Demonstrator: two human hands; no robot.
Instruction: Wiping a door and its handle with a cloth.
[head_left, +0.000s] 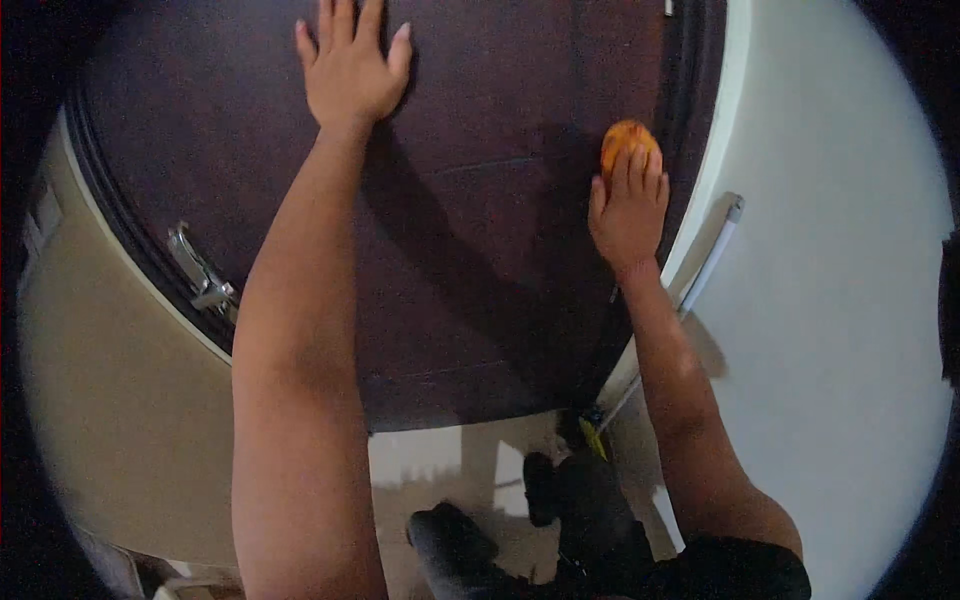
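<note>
A dark brown door (450, 262) fills the space before me. High on its surface, my left hand (356, 82) lies flat with fingers spread, holding nothing; its fingertips run up to the top edge of the view. Nearer the door's right side, my right hand (630, 214) presses an orange oval sponge-like pad (626, 135) against the door. The fingers lie over the pad's lower part, and whatever is beneath it is hidden. Shadows of both arms fall across the door.
A metal door handle (199, 270) sticks out at the left, beside my left forearm. Along the white wall (832, 262) on the right leans a white pole (709, 259). A yellow object (592, 439) lies low near the door's bottom corner. My feet stand on the tiled floor (416, 457).
</note>
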